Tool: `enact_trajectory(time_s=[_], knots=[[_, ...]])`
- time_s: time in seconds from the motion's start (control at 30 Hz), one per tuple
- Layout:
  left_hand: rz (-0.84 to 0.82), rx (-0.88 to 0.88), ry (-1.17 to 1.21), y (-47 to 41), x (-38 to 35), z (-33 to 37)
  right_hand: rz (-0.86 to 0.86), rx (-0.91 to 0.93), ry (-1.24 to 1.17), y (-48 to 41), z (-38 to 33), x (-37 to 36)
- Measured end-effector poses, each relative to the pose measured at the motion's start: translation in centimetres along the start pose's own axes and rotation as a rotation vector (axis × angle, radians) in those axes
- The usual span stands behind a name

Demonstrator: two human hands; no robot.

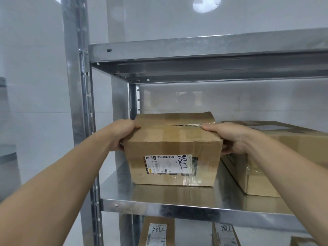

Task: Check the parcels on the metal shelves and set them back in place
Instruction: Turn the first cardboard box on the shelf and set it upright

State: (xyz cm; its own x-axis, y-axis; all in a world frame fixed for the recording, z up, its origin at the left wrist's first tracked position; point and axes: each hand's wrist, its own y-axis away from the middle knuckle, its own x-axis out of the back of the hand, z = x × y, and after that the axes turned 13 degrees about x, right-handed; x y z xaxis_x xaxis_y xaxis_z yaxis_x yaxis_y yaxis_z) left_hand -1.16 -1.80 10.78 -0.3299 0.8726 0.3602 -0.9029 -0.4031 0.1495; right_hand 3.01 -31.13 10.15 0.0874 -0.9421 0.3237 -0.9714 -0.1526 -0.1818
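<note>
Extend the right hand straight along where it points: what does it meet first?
The cardboard box: the right hand grips its right side, thumb on the top edge, pointing inward and left, so it would likely press straight into that box.

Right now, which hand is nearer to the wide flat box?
Right. The right hand grips the labelled box beside the wide flat box; the left hand grips the opposite side.

A glossy white wall [40, 77] stood at the back, with faint tile seams across it. Near its top edge shone a bright oval patch of light [206, 4]. Low at the wall's left end sat a grey shape [8, 148], too blurred to make out.
</note>
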Motion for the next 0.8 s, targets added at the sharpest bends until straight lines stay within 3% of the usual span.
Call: enact_trajectory(time_s=[0.4,0.8], knots=[[0.009,-0.073,0.333,0.5,-0.3,-3.3,0.019,0.148,-0.343,0.2,1.4,-0.7],[-0.067,0.05,0.435,0.5,-1.1,-4.6,0.053,0.01,-0.343,0.0,3.1,-1.6]])
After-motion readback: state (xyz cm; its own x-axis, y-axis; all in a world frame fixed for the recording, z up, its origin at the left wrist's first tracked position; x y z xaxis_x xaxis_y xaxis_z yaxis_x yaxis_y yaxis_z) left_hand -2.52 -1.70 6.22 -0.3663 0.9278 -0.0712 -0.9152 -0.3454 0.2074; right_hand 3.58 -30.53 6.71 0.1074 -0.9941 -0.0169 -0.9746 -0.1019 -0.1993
